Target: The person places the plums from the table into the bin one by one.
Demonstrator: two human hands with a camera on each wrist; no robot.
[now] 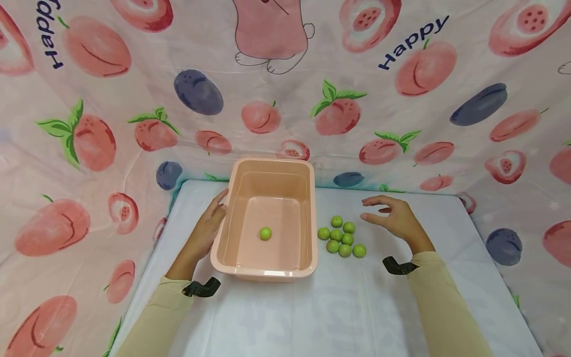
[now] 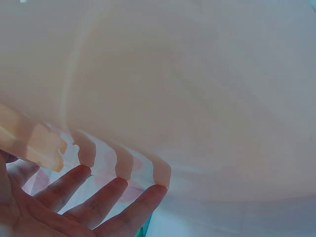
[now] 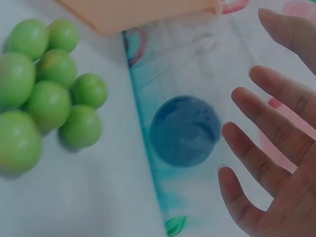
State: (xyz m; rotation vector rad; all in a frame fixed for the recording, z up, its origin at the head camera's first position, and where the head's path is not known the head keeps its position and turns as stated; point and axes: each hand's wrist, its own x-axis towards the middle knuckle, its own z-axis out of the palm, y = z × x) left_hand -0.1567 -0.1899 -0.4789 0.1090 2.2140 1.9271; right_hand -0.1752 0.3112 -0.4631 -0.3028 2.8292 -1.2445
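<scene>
fruit-print backdrop [image 1: 285, 89] stands behind the bin and off to both sides of it. white-covered table [image 1: 290, 322] is under the bin. bin [image 1: 276, 237], peach plastic, sits upright, open side up.

left hand [image 1: 210, 225]: at bin's left side, fingers spread and nearly straight, fingertips touching the outer wall. not wrapped around anything that i can see.

right hand [image 1: 397, 218]: well right of bin, raised, fingers apart and slightly bent, holding nothing. black wrist mounts [image 1: 400, 266] on both sleeves [image 1: 439, 292], one each side of bin.

green fruit cluster [image 1: 336, 234]: eight pieces, on the table just right of bin, between bin and right hand. near the right fingertips but apart from them, on their bin side. single green fruit [image 1: 265, 233]: inside bin, on its floor, apart from both hands.
</scene>
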